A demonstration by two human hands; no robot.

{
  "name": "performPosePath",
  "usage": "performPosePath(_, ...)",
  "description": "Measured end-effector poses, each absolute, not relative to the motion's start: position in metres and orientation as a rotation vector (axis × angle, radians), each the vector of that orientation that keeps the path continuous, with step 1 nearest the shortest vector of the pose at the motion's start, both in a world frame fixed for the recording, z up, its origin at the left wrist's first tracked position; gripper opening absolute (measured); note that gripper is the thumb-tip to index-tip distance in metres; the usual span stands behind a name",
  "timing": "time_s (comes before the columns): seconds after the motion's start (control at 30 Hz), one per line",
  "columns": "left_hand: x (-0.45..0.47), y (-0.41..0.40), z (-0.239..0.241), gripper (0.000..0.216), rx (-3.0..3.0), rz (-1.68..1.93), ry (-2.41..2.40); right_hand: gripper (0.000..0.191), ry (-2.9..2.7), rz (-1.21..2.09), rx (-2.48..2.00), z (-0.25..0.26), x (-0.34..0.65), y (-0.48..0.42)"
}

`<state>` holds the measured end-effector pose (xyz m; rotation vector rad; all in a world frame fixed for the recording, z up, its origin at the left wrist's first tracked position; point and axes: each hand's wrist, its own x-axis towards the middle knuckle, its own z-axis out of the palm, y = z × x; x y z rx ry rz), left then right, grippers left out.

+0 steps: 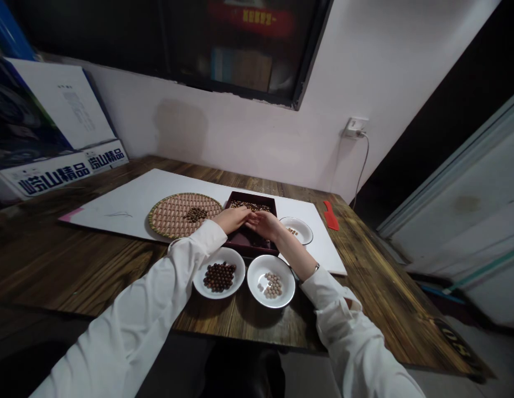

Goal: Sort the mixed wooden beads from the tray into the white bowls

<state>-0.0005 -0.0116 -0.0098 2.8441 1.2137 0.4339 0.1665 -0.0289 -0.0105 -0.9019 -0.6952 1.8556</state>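
Observation:
My left hand [233,218] and my right hand [265,223] meet over a dark maroon box [244,242], their fingertips touching. The fingers of both hands are bent inward, and what lies between them is too small or hidden to make out. Small brown and tan beads [257,207] fill the far part of the box. Close in front stand two white bowls: the left bowl [198,288] has dark brown beads [219,276], the right bowl [257,293] pale beads [274,286]. Behind my right wrist, another white bowl [305,232] holds a few light pieces [292,231].
A round woven tray [165,215] with a small heap of brownish beads [196,214] lies left of the box. Both rest on a white board [119,204] on the wooden table [66,271]. A red scraper-like tool [331,215] lies at the right; printed boxes [66,110] stand at the left.

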Motion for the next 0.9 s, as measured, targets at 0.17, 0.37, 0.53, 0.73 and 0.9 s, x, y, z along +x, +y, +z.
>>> performPosePath(0.17, -0.0012, -0.0113, -0.0095, 0.032, 2.861, 0.391, 1.206, 0.019, -0.654, 1.852, -0.918, -0.0086, 0.1673, -0.0289)
performPosePath(0.37, -0.0017, -0.0113, -0.0110, 0.034, 2.843, 0.428, 1.198, 0.020, -0.624, 1.835, -0.940, -0.0075, 0.1657, -0.0295)
performPosePath(0.53, -0.0018, -0.0158, -0.0069, 0.037, 2.839, 0.430, 1.202, 0.020, -0.609, 1.822, -0.955, -0.0051, 0.1644, -0.0313)
performPosePath(0.73, -0.0014, -0.0184, -0.0039, 0.039, 2.839, 0.404, 1.206, 0.022, -0.609, 1.826, -0.972, -0.0012, 0.1632, -0.0342)
performPosePath(0.9, -0.0017, -0.0178, -0.0044, 0.040, 2.831, 0.415, 1.216, 0.021, -0.616, 1.824, -0.973, -0.0016, 0.1631, -0.0345)
